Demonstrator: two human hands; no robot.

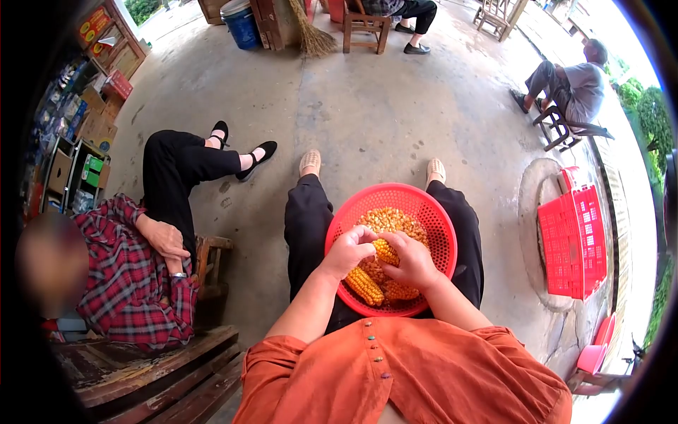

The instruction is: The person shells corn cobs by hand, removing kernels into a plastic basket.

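A red perforated plastic basket (441, 233) rests on my lap, with loose yellow corn kernels (388, 217) in it. Over its middle, my left hand (351, 250) and my right hand (411, 261) come together around an ear of corn (385, 251). The fingers of both hands are closed on it, and part of the ear is hidden behind them. Below my left hand a second ear of corn (364, 285) lies in the basket, its rows of kernels largely whole. More corn (399, 291) shows under my right hand.
On my left a person in a plaid shirt (134, 272) sits by a wooden bench (162, 374). Red crates (573, 244) stand on the right. Farther off are another seated person (583, 88), a broom (311, 35) and a blue bucket (241, 27).
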